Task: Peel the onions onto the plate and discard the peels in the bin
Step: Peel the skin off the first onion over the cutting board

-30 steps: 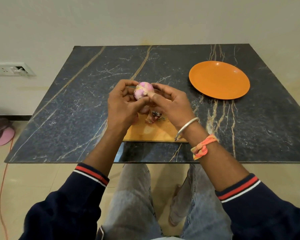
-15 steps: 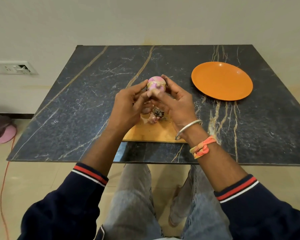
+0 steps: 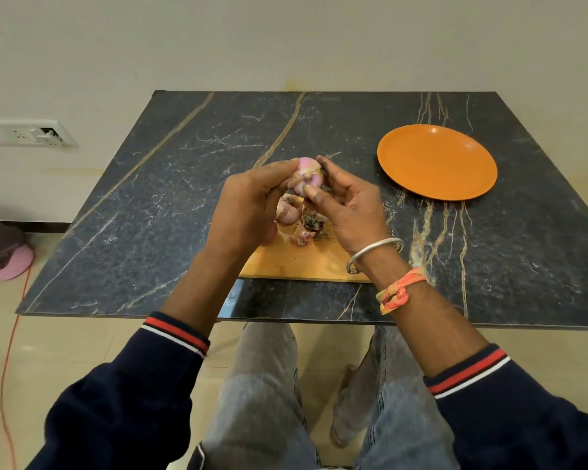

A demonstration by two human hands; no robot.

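Note:
A pink onion [image 3: 307,174] is held up above the wooden board [image 3: 296,261] between both hands. My left hand [image 3: 248,208] grips its left side and my right hand [image 3: 348,205] grips its right side, thumb pressed on the front. Below them a second onion [image 3: 288,210], still with dry skin, lies on the board next to a small heap of torn peels [image 3: 309,227]. The orange plate [image 3: 437,162] sits to the right with nothing on it. No bin is in view.
The black marble table [image 3: 150,215] ends close to my knees. A wall socket [image 3: 28,133] is at the left. A pink and dark object [image 3: 4,251] and an orange cable [image 3: 9,351] lie on the floor at the left.
Both hands have carried the onion slightly right and away from me and turned it. The onion and peels on the board have not moved.

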